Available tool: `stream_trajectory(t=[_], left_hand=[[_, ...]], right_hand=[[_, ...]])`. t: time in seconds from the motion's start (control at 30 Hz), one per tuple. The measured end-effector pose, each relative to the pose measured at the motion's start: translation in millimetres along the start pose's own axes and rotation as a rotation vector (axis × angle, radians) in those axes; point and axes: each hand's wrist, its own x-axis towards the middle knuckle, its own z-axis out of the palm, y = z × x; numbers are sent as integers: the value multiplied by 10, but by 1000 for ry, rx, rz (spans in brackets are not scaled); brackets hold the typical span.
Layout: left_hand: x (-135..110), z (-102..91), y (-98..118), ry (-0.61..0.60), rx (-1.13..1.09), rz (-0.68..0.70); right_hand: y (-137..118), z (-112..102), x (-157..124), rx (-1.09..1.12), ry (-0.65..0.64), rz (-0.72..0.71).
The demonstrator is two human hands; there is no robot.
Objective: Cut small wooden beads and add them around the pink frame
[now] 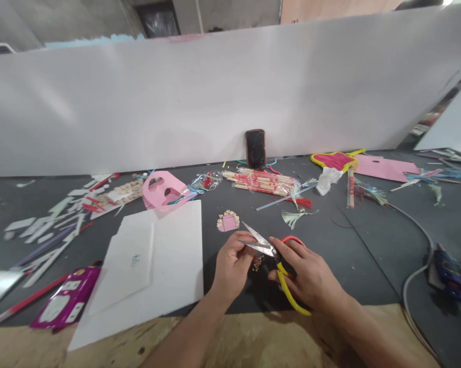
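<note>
My right hand (pixel 310 273) grips a pair of scissors (pixel 270 249) by its red and yellow handles, with the blades parted and pointing up and left. My left hand (pixel 232 266) is pinched on a small beaded piece (pixel 258 262) held right under the blades. Just beyond the blade tips, a small pink arch-shaped cutout edged with beads (pixel 227 221) lies on the dark table (pixel 341 240).
White sheets (pixel 157 260) lie to the left, beside a purple packet (pixel 67 301) and scattered paper strips (pixel 49 225). A phone (pixel 255 148) leans on the white board behind a bundle of sticks (pixel 263 181). A pink card (pixel 165 190), tassels and a blue glue gun (pixel 451 273) with cable are around.
</note>
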Motion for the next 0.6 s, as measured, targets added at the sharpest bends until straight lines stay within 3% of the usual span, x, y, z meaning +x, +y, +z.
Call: stream_trajectory(t=[0.3, 0.6], left_hand=[[-17, -21, 36, -33, 71, 0], [-4, -22, 11, 23, 81, 41]], right_hand=[[-81, -3, -21, 33, -15, 33], [-87, -57, 20, 56, -44, 62]])
